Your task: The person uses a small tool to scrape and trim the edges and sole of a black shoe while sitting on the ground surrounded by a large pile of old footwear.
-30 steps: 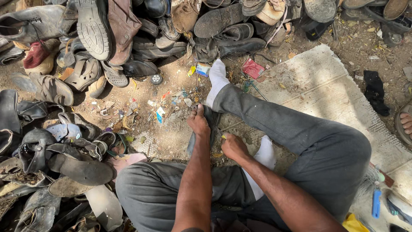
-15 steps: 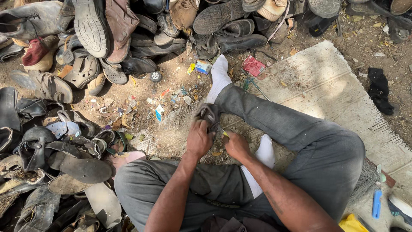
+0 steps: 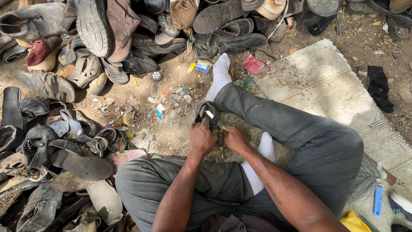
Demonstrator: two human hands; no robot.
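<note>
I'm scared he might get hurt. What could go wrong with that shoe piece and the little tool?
The right hand works a small tool very close to the left hand gripping the dark shoe piece, so a slip might nick fingers. It is also close above the grey trouser leg, which might get poked.

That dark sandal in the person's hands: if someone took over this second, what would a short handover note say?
Left hand: grips the dark sandal from below, holding it up over the ground between the legs.
Right hand: beside it, pinching a small tool with a yellow tip against the sandal's edge; what kind of tool is too small to tell.
Around: piles of worn shoes lie to the left and ahead, and a blue-handled tool lies on the concrete slab to the right.
Done: sandal lifted and tool applied.
Left: how far the work has got cannot be told.
</note>
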